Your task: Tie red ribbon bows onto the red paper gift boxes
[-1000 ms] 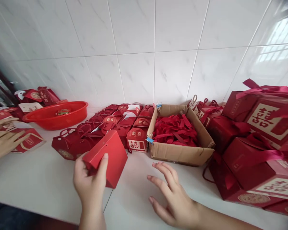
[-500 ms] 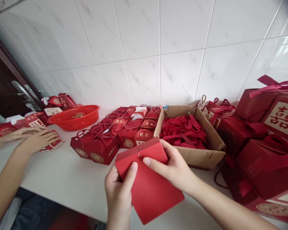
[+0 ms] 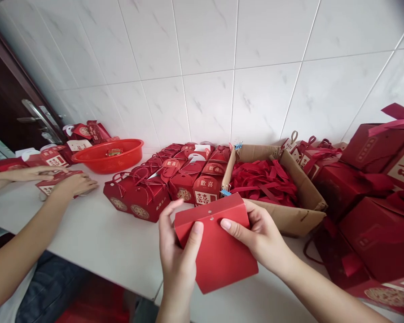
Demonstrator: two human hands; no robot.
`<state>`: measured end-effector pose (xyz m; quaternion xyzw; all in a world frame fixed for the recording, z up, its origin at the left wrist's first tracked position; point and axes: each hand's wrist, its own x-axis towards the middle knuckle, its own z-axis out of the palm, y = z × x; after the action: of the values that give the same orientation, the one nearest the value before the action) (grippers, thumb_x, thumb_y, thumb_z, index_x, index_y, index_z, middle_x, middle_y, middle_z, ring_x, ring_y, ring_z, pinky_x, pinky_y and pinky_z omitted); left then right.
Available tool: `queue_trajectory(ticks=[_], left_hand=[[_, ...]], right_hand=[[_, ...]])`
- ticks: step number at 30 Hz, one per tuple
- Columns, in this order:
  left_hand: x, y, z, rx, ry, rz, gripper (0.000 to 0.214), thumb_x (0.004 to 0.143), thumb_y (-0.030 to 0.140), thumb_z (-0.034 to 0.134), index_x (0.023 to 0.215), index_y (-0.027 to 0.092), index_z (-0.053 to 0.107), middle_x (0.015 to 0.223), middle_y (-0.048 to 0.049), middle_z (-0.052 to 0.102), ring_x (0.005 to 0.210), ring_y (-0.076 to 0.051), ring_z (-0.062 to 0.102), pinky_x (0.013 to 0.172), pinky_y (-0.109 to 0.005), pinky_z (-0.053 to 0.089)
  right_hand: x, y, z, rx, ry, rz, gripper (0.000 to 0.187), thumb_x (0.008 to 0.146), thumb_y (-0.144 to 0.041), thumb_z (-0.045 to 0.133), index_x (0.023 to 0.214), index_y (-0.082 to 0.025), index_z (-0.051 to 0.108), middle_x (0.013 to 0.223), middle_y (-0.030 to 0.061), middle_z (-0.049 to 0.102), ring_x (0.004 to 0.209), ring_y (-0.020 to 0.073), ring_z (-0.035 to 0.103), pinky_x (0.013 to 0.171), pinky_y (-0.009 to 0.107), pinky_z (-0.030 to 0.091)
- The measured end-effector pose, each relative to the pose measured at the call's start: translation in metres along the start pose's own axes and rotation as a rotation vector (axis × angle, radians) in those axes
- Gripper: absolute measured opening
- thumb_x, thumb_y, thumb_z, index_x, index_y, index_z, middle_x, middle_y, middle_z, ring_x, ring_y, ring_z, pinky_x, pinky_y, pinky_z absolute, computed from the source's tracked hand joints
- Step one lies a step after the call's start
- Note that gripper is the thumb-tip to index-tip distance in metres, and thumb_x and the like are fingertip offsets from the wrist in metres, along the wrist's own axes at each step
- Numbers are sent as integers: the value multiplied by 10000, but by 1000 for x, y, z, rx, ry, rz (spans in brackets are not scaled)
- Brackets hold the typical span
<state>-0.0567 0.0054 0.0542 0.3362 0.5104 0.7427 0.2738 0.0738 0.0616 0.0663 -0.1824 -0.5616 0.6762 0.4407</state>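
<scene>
Both my hands hold a flat, folded red paper box (image 3: pixel 218 249) above the white counter (image 3: pixel 97 233). My left hand (image 3: pixel 178 260) grips its left edge, thumb on the front near the top. My right hand (image 3: pixel 259 235) pinches the upper right corner, thumb on the front beside a small punched hole. Just behind the red paper box stands a cluster of small assembled red gift boxes (image 3: pixel 175 179) with cord handles.
An open cardboard carton (image 3: pixel 303 211) full of red ribbons sits behind my right hand. Large red ribboned boxes (image 3: pixel 373 211) are stacked at the right. A red plastic basin (image 3: pixel 107 154) stands at back left. Another person's hands (image 3: pixel 70 184) press on a flat box at the left.
My right hand came off the counter and took hold of the red box with my left. The box turned flat toward me and shifted right. The camera panned left.
</scene>
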Motion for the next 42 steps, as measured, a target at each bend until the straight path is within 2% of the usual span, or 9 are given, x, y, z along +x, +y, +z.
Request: queue_trajectory(ticks=[3,6,10,14,23,27,31,36,42], left_hand=[[4,-3,-2,88,-11,250,503,767,358,690,1232,275,515,1118,-68,627,1049,-258,608,878,-371,493],[7,-7,-4,133,-61,345,124,806,323,644,855,209,633,1127,-72,620,1136,-266,551,957,-364,422],[7,-10,-5,118,-64,202,187,807,350,650,726,188,604,1049,-56,651,968,-234,616,846,-327,439],[6,-8,-3,99,-50,103,215,766,381,684,758,172,633,931,-58,673,841,-226,639,737,-302,461],[0,1,5,4,-86,-122,330,632,384,785,851,175,654,793,-47,688,658,-193,634,528,-246,463],[-3,1,5,-47,-61,-123,274,627,361,789,733,173,620,713,-32,670,599,-167,608,519,-240,469],[-3,9,0,-96,-108,-212,291,588,345,817,687,168,609,722,-25,672,606,-153,617,540,-228,477],[-8,18,3,-148,-360,-512,444,606,295,821,1014,221,660,650,17,640,570,-130,596,581,-236,486],[-21,13,22,-221,-549,-545,920,644,215,788,1449,310,352,654,31,644,678,-177,640,727,-311,518]], right_hand=[[-3,5,1,-11,23,18,222,804,-333,704,959,-190,634,912,40,709,825,174,680,729,288,567],[-4,9,2,-2,93,0,249,777,-310,736,939,-212,574,873,9,684,759,142,657,686,259,563],[-4,11,2,-43,150,-57,404,776,-295,733,1104,-282,498,820,-27,633,671,126,605,611,252,542],[-2,9,0,-304,174,-131,178,790,-336,706,827,-193,607,881,22,605,796,147,578,722,258,510],[-6,6,-3,-119,120,26,316,793,-416,704,767,-192,483,721,-25,559,618,100,524,565,215,478],[-5,-13,-12,-411,-7,-57,267,898,-451,557,842,-190,566,797,14,607,705,130,572,604,226,479],[-4,-39,-30,-836,168,-274,346,993,-420,345,1040,-212,618,1013,61,656,946,185,609,799,294,479],[-7,-49,-62,-1500,162,-71,286,933,-353,452,841,-212,683,895,74,681,821,243,639,723,360,454],[-16,-51,-76,-1455,-105,-14,274,909,-294,482,782,-261,722,685,43,687,625,202,626,579,293,436]])
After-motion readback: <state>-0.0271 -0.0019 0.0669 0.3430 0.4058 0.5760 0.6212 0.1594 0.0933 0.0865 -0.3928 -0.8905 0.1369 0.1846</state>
